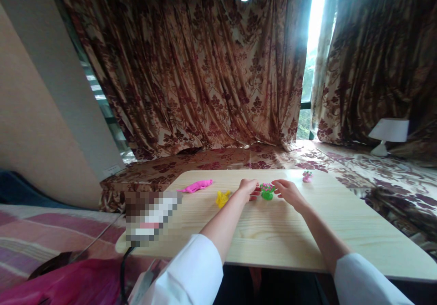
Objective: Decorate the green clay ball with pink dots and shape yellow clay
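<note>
A small green modelling-clay shape (267, 193) with pink dots on its wider top stands upright on the wooden table (273, 236). On its left is my left hand (250, 189), fingers curved and apart, close to its edge. From the other side my right hand (287, 191) reaches in, its fingers also spread and the tips near the dotted top. Neither hand appears closed on the shape; whether a fingertip touches it I cannot tell. Left of my left hand lies a yellow clay piece (223, 199) with pointed parts. Farther left is a long pink clay strip (198, 186).
A small pink clay figure (307, 176) with dark dots stands at the table's back right. A pixelated object (153, 218) with a black cable rests at the left edge. Behind are patterned curtains (211, 68) and a white lamp (389, 132) on a cloth-covered ledge.
</note>
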### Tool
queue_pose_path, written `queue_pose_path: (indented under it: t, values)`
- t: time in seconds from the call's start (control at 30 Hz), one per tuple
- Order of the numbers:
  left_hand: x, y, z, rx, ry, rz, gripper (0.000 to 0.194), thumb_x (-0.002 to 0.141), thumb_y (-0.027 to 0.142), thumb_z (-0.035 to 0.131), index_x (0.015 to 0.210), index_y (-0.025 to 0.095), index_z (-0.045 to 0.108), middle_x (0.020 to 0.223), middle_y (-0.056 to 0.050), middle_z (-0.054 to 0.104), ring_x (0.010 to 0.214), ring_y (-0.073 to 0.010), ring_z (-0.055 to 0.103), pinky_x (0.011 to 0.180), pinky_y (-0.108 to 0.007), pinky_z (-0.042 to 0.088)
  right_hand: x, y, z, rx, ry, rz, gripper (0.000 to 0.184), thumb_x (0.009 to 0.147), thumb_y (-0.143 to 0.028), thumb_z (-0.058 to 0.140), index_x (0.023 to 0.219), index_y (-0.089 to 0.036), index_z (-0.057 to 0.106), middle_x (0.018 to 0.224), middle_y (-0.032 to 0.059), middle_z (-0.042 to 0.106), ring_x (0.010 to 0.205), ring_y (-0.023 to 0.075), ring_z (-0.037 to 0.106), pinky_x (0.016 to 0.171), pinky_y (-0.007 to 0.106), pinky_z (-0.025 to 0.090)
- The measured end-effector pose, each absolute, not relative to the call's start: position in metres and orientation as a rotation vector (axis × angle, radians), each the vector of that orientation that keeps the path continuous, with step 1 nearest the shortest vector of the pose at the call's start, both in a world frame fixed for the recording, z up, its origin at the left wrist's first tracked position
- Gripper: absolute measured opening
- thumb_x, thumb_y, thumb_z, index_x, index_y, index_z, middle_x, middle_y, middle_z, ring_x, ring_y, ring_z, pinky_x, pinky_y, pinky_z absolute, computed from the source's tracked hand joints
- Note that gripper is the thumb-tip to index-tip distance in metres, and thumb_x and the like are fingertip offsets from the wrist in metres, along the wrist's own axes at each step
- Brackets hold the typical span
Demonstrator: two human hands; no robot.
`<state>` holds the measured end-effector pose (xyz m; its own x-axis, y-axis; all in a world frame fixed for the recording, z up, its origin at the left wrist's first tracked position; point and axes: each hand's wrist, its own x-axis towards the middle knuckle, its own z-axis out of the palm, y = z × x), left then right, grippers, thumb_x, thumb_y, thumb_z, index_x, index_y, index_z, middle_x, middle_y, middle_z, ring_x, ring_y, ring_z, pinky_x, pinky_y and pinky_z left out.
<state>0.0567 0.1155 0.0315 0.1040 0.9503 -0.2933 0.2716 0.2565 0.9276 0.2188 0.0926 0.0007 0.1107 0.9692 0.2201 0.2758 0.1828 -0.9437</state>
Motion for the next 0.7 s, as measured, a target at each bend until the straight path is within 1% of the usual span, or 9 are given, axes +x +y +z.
queue_pose_path:
  t: [0.1,0.17,0.23,0.27,0.3,0.4,0.53,0.6,0.7]
  values:
    - [0.051,0.113,0.024,1.350,1.445,0.894,0.031,0.085,0.032,0.050,0.110,0.015,0.052,0.111,-0.008,0.055,0.095,-0.0186,0.055,0.080,-0.039,0.048,0.222,0.093,0.002,-1.307,-1.386,0.668,0.025,0.073,-0.033,0.053,0.086,-0.018,0.067,0.083,0.0059,0.067,0.071,0.0176,0.061,0.063,0.029,0.047]
    - [0.049,0.108,0.016,1.447,1.474,1.007,0.020,0.082,0.028,0.053,0.096,0.015,0.060,0.103,-0.007,0.059,0.096,-0.0194,0.055,0.084,-0.036,0.044,0.224,0.092,0.003,-1.293,-1.390,0.569,0.023,0.072,-0.030,0.053,0.085,-0.019,0.068,0.090,0.0053,0.067,0.078,0.0178,0.060,0.074,0.030,0.046]
    - [0.048,0.103,0.009,1.540,1.495,1.108,0.009,0.077,0.020,0.057,0.079,0.017,0.064,0.094,-0.007,0.063,0.100,-0.0209,0.053,0.089,-0.032,0.040,0.224,0.092,0.001,-1.276,-1.396,0.502,0.021,0.071,-0.027,0.053,0.084,-0.020,0.068,0.094,0.0046,0.066,0.083,0.0178,0.059,0.080,0.031,0.044]
    - [0.048,0.100,0.006,1.581,1.503,1.151,0.007,0.074,0.017,0.058,0.074,0.019,0.065,0.092,-0.006,0.064,0.101,-0.0216,0.053,0.090,-0.031,0.038,0.224,0.092,0.000,-1.272,-1.395,0.481,0.021,0.071,-0.026,0.052,0.083,-0.020,0.068,0.093,0.0044,0.066,0.085,0.0179,0.059,0.082,0.031,0.043]
    - [0.049,0.097,0.003,1.618,1.509,1.191,0.009,0.071,0.014,0.058,0.074,0.020,0.065,0.093,-0.006,0.064,0.103,-0.0219,0.052,0.091,-0.031,0.037,0.224,0.092,-0.002,-1.270,-1.390,0.464,0.021,0.071,-0.024,0.051,0.082,-0.020,0.068,0.092,0.0045,0.066,0.085,0.0180,0.059,0.083,0.031,0.043]
    - [0.053,0.089,-0.004,1.711,1.517,1.295,0.026,0.067,0.010,0.058,0.089,0.021,0.064,0.100,-0.006,0.062,0.106,-0.0225,0.050,0.094,-0.032,0.035,0.223,0.088,-0.008,-1.273,-1.351,0.416,0.024,0.073,-0.022,0.046,0.083,-0.018,0.067,0.089,0.0058,0.065,0.086,0.0187,0.058,0.084,0.034,0.043]
    - [0.060,0.082,-0.008,1.805,1.484,1.378,0.052,0.065,0.009,0.057,0.115,0.022,0.052,0.116,-0.007,0.056,0.114,-0.0224,0.045,0.099,-0.033,0.031,0.218,0.079,-0.010,-1.231,-1.328,0.376,0.027,0.074,-0.025,0.044,0.091,-0.020,0.065,0.103,0.0069,0.060,0.094,0.0186,0.056,0.081,0.031,0.044]
    - [0.063,0.082,-0.009,1.862,1.456,1.437,0.058,0.064,0.007,0.056,0.120,0.021,0.047,0.125,-0.007,0.050,0.119,-0.0213,0.040,0.102,-0.032,0.028,0.214,0.077,-0.010,-1.213,-1.326,0.390,0.026,0.074,-0.029,0.047,0.091,-0.021,0.065,0.104,0.0063,0.060,0.092,0.0181,0.057,0.078,0.031,0.045]
    - [0.066,0.084,-0.009,1.961,1.418,1.542,0.056,0.065,0.007,0.053,0.119,0.020,0.046,0.126,-0.007,0.048,0.121,-0.0197,0.039,0.104,-0.031,0.027,0.211,0.079,-0.012,-1.215,-1.304,0.446,0.026,0.074,-0.035,0.050,0.087,-0.018,0.063,0.091,0.0059,0.064,0.080,0.0175,0.060,0.073,0.031,0.047]
